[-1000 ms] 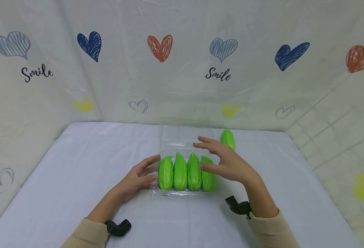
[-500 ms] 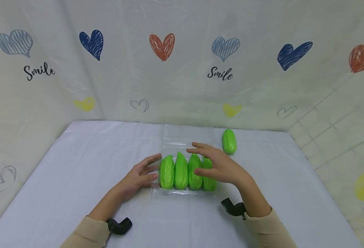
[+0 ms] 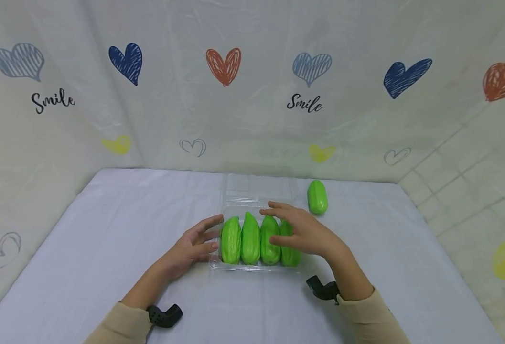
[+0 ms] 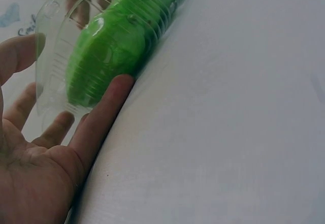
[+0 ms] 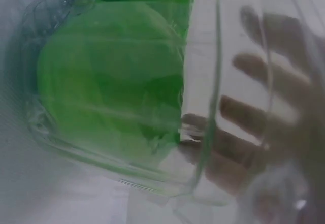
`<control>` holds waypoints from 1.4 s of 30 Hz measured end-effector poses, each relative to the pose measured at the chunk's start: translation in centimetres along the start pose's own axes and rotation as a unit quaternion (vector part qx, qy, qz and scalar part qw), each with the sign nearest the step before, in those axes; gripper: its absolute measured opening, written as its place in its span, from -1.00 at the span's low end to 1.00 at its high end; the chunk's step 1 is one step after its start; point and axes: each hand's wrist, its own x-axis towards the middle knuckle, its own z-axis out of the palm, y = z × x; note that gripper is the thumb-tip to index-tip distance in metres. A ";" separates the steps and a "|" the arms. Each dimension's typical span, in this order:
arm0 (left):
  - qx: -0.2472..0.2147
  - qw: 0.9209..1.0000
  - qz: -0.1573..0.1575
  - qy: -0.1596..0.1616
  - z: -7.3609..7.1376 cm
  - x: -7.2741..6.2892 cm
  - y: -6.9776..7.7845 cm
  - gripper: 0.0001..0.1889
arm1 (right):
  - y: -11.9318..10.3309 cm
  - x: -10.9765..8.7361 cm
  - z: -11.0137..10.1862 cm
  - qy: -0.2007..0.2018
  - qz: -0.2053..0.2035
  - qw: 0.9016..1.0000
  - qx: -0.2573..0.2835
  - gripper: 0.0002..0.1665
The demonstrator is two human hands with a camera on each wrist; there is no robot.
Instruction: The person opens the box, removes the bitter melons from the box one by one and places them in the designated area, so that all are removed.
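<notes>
Several green vegetables point(image 3: 251, 241), long and pointed like gourds, lie side by side in a clear plastic clamshell box point(image 3: 252, 268). Its transparent lid point(image 3: 258, 187) is folded back toward the wall. My left hand point(image 3: 182, 253) rests along the box's left side with fingers spread; in the left wrist view one finger point(image 4: 109, 102) lies low against the wall beside a green vegetable point(image 4: 109, 46). Over the box's right part is my right hand point(image 3: 308, 232), fingers loosely extended, partly covering the rightmost vegetables. The right wrist view shows its fingers point(image 5: 244, 117) through the clear plastic.
One more green vegetable point(image 3: 318, 197) lies loose on the white cloth point(image 3: 106, 229), behind and right of the box. A wall sheet point(image 3: 261, 124) printed with hearts rises at the table's back edge. Black wrist cameras point(image 3: 165, 316) sit at both cuffs.
My right hand has shifted left and slightly down over the box, so the loose vegetable now shows whole. The left hand stays at the box's left side.
</notes>
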 end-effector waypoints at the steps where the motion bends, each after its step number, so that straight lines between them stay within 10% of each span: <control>1: -0.001 1.000 0.000 0.000 0.0 0.0 0.0 -0.27 | 0.0 0.0 0.0 -0.001 0.002 1.000 -0.002 -0.28; 26: 0.005 1.000 -0.001 0.003 0.3 -0.3 0.3 -0.27 | 0.7 0.5 1.4 -0.050 0.017 0.999 -0.005 -0.32; 42: 0.005 1.000 -0.006 0.006 0.2 -0.1 0.3 -0.28 | 0.5 0.5 1.1 -0.013 0.019 1.000 -0.021 -0.31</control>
